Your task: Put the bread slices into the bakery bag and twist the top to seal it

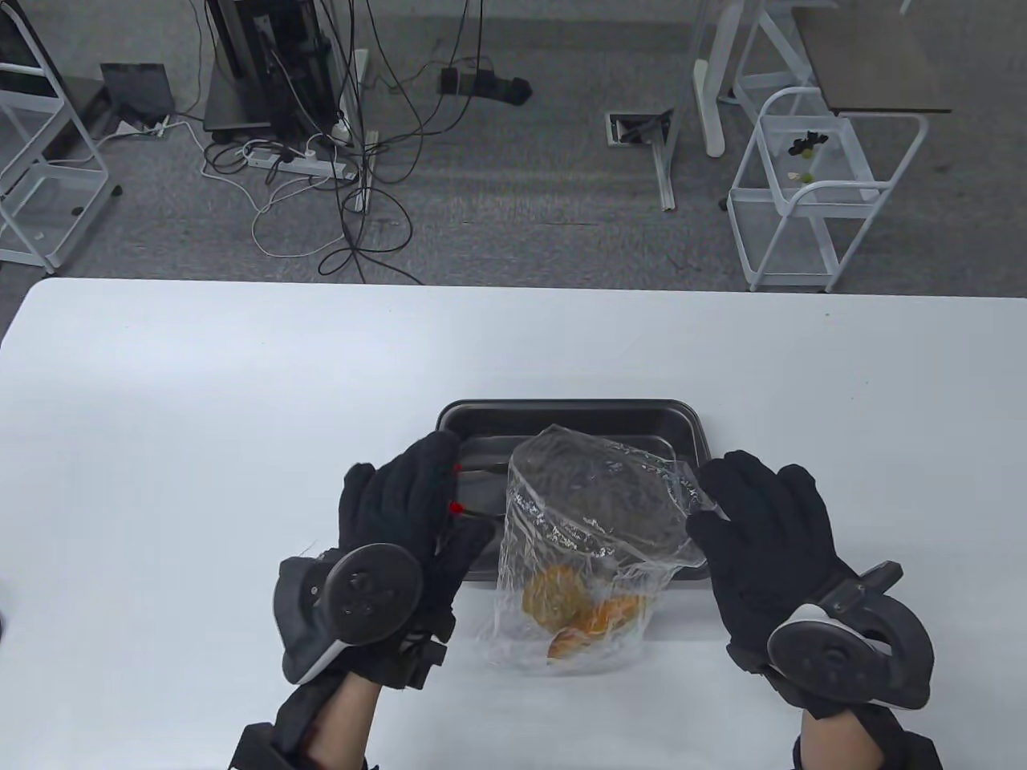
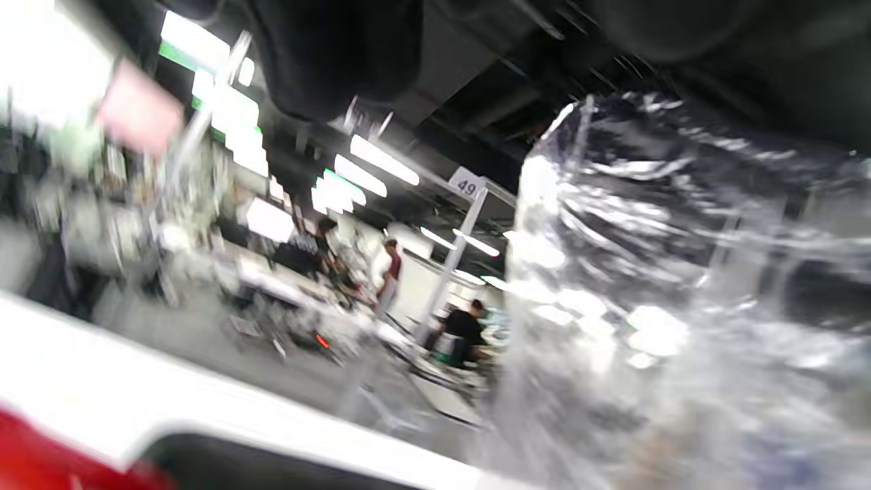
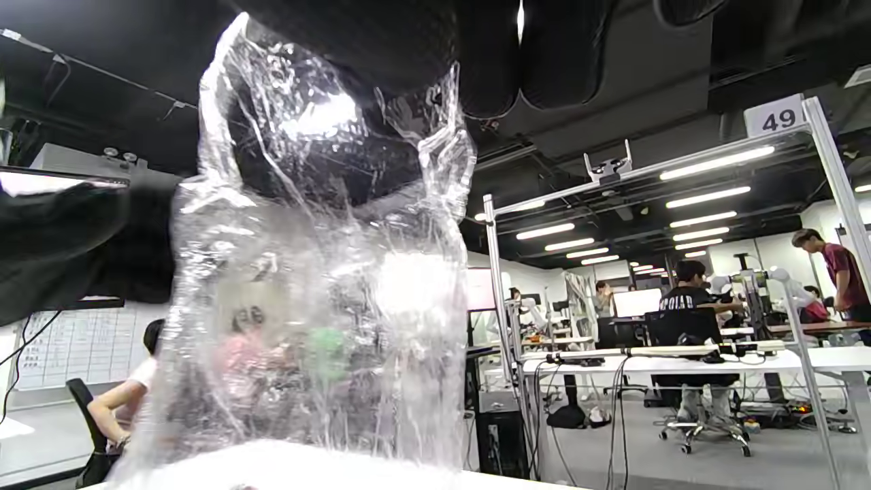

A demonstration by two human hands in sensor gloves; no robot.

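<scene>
The clear plastic bag (image 1: 582,553) stands upright on the white tabletop (image 1: 200,417), its base just in front of the black baking tray (image 1: 562,417) and its open mouth rising over the tray's near edge. Golden-brown bread slices (image 1: 574,605) lie at the bottom of the bag. The mouth is spread wide into a rough ring, not twisted.

The left hand (image 1: 409,521) is at the left side of the bag's rim, its fingers (image 1: 437,473) curled there against the plastic; whether they actually pinch the film is hard to make out. The right hand (image 1: 762,537) holds the right side of the rim, with thumb and forefinger closed on a fold of the plastic. In the right wrist view the bag (image 3: 313,306) hangs crumpled straight below the gloved fingers (image 3: 415,41). The left wrist view is blurred, showing only shiny plastic (image 2: 680,292) beside the dark glove.

Beyond the tabletop, cables (image 1: 337,160) trail over the grey carpet, and a white wire cart (image 1: 810,192) stands to the right.
</scene>
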